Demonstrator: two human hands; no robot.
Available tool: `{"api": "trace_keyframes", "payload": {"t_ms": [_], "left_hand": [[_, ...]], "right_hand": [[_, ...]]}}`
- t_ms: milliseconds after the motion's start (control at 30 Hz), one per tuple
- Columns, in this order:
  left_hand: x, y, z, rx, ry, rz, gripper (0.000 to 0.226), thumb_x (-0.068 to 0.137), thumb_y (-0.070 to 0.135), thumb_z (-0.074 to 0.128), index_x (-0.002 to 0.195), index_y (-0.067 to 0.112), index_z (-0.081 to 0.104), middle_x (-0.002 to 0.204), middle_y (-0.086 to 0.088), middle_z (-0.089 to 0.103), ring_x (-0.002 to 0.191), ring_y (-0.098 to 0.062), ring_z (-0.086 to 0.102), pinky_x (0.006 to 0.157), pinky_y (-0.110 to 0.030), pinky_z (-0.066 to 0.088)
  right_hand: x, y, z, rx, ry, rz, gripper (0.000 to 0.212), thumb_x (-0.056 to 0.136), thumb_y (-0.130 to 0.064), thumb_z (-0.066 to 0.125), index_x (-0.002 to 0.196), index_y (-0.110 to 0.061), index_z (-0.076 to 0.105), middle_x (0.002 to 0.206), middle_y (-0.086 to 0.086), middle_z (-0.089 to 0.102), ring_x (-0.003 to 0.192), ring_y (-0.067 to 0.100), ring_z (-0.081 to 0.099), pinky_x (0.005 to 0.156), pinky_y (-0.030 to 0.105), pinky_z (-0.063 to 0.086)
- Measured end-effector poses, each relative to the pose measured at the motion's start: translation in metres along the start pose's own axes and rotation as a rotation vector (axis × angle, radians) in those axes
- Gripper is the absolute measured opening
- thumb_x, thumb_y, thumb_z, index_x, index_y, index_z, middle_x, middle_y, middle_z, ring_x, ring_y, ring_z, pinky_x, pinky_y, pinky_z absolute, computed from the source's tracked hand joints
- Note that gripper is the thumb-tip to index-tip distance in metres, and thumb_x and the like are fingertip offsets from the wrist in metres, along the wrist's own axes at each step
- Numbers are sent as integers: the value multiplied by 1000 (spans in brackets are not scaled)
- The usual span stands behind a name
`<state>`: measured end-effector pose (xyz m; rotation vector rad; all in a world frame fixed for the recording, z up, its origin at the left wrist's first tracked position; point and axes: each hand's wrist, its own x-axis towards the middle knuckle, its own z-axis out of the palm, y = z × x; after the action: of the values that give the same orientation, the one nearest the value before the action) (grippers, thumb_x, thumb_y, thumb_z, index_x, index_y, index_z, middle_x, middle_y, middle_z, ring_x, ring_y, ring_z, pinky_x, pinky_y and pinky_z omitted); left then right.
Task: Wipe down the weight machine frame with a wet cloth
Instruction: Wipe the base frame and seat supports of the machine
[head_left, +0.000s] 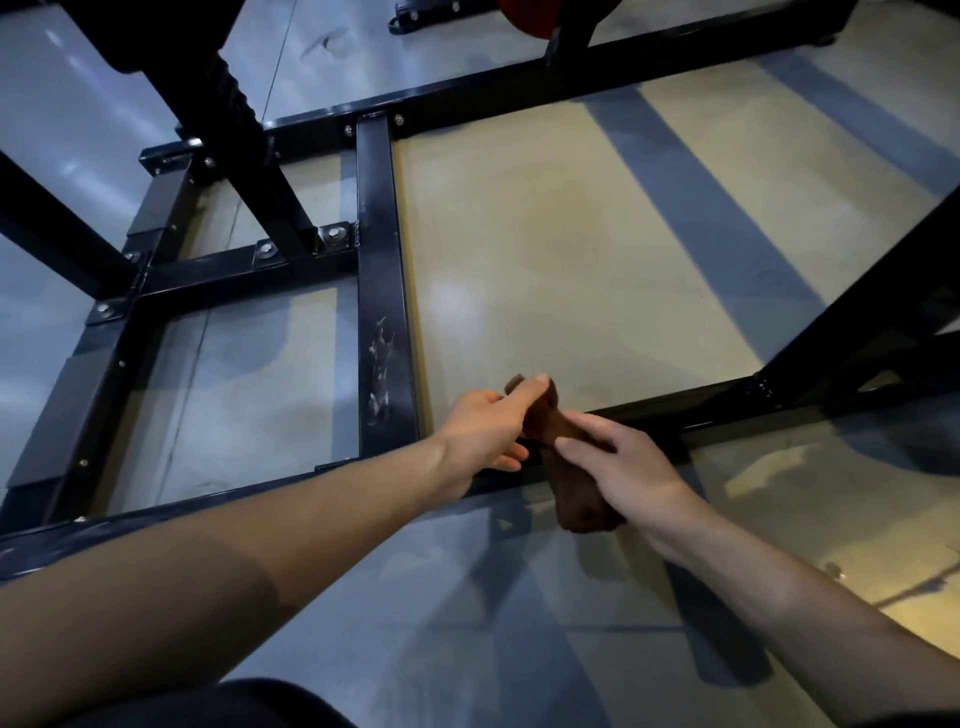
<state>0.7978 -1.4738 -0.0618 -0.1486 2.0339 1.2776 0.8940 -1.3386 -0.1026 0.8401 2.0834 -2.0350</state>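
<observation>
Brown cloth (563, 441) bunched, held above near black frame bar (717, 400). Left hand (483, 431) fingers pinch upper end; right hand (623, 467) fingers curl round lower part. Scuffed crossbar (384, 312) left; floor (571, 249) beneath.

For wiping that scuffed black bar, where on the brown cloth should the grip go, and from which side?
Probably the middle of the cloth, from above. It is twisted into a narrow roll, the left hand pinching its far end and the right hand wrapped round its near half. A bunched middle would leave a pad below to press on the bar.
</observation>
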Motion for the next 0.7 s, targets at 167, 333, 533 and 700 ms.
{"api": "trace_keyframes", "payload": {"t_ms": [167, 333, 533, 700], "left_hand": [[6, -8, -2, -242, -39, -108, 31, 94, 27, 75, 114, 5, 70, 100, -15, 78, 82, -24, 73, 64, -31, 59], [1, -6, -1, -269, -123, -47, 23, 100, 19, 65, 121, 8, 63, 104, -13, 74, 92, -22, 72, 67, -30, 60], [1, -10, 2, -288, -118, -26, 24, 103, 26, 63, 123, 13, 63, 110, -8, 70, 90, -19, 67, 75, -31, 62], [18, -26, -25, 545, 138, 188, 47, 98, 39, 58, 142, 22, 55, 133, 0, 59, 121, -21, 56, 100, -33, 48]], "right_hand": [[-9, 6, 1, -357, 83, -264, 96, 78, -25, 90, 157, -28, 36, 132, -11, 52, 108, 10, 58, 99, 24, 45], [-11, -2, -3, -29, -150, -4, 48, 78, -20, 88, 122, -21, 69, 101, -5, 79, 95, 12, 74, 85, 24, 55], [0, 12, -9, -215, 133, -231, 27, 88, -22, 78, 110, -38, 72, 91, -8, 76, 88, 12, 70, 88, 35, 55], [15, 16, -65, -648, 592, -431, 62, 88, -3, 68, 145, -23, 55, 141, 11, 35, 102, 30, 57, 96, 35, 49]]}}
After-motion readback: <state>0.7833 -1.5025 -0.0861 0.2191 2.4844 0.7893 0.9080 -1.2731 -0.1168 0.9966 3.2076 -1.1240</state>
